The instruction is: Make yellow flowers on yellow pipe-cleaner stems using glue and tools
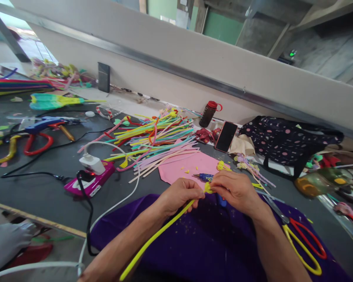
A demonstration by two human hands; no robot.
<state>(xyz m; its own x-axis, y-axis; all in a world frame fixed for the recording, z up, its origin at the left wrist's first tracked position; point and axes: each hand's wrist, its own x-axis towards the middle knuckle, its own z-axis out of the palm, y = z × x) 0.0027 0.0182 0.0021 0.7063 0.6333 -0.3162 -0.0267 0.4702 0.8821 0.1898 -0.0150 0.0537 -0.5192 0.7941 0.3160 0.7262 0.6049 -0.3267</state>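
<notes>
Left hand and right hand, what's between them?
In the head view, a small yellow piece sits between the left hand and the right hand, at the fingertips of both.

Yellow strand — matt; magenta power strip — glossy plastic.

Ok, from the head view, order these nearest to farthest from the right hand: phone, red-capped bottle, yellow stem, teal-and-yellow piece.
From the right hand:
1. Yellow stem, its upper end right at the hand.
2. Phone, beyond the hand.
3. Red-capped bottle, behind the phone, to its left.
4. Teal-and-yellow piece, far left.
</notes>
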